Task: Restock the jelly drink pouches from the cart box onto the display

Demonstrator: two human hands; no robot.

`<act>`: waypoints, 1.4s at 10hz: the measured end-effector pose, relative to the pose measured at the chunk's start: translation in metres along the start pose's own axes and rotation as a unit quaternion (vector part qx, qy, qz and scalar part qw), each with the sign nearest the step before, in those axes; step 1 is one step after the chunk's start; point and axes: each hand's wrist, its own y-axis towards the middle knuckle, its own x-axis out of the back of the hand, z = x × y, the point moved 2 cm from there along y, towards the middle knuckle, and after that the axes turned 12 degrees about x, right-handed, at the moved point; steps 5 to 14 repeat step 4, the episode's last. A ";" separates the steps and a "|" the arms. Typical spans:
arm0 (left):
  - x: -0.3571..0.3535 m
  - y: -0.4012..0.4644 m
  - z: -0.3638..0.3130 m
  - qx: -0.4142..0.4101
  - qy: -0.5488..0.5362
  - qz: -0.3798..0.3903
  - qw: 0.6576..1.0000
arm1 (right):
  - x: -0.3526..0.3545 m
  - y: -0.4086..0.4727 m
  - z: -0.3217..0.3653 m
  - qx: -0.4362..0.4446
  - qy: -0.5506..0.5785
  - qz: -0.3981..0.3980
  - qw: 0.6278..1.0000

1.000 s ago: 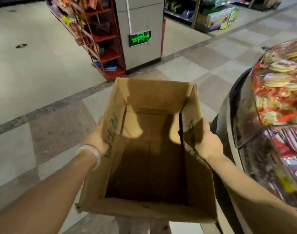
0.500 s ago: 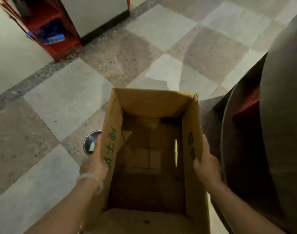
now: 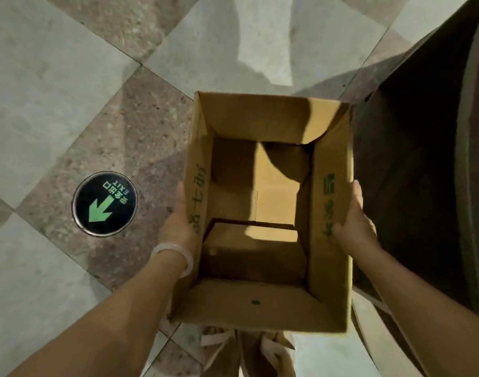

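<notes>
The tiled floor (image 3: 56,85) spread out below and to the left of my hands, grey and speckled brown squares, and hard against my right hand rose the dark curved base of the display (image 3: 423,172), only its lower wall in view, so I could not see any shelf or what stood on it. Between my hands I held the cardboard box (image 3: 254,303), open side up, clear of the floor and just beside that dark base. My left hand (image 3: 182,224) lay against its left wall, fingers running up the outside and the thumb hidden, so I could not tell whether it hooked over the flap; my right hand (image 3: 354,227) gripped the right wall, fingers outside and thumb curled onto the inner face by the green lettering. Looking down into the box I saw only bare cardboard bottom flaps and shadow: no jelly drink pouches in it at all. From that I judged the unloading was finished, or nearly, and that what remained was to get rid of the empty box. Left of my left hand a round exit marker (image 3: 105,204) with a green arrow sat in the floor, and a pale bangle (image 3: 176,254) circled my left wrist.
</notes>
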 end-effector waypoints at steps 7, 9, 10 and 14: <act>0.085 -0.124 -0.039 -0.004 0.200 0.008 0.980 | 0.046 -0.180 0.071 -0.132 0.178 0.204 0.953; 0.085 -0.124 -0.039 -0.004 0.200 0.008 0.980 | 0.046 -0.180 0.071 -0.132 0.178 0.204 0.953; 0.085 -0.124 -0.039 -0.004 0.200 0.008 0.980 | 0.046 -0.180 0.071 -0.132 0.178 0.204 0.953; 0.085 -0.124 -0.039 -0.004 0.200 0.008 0.980 | 0.046 -0.180 0.071 -0.132 0.178 0.204 0.953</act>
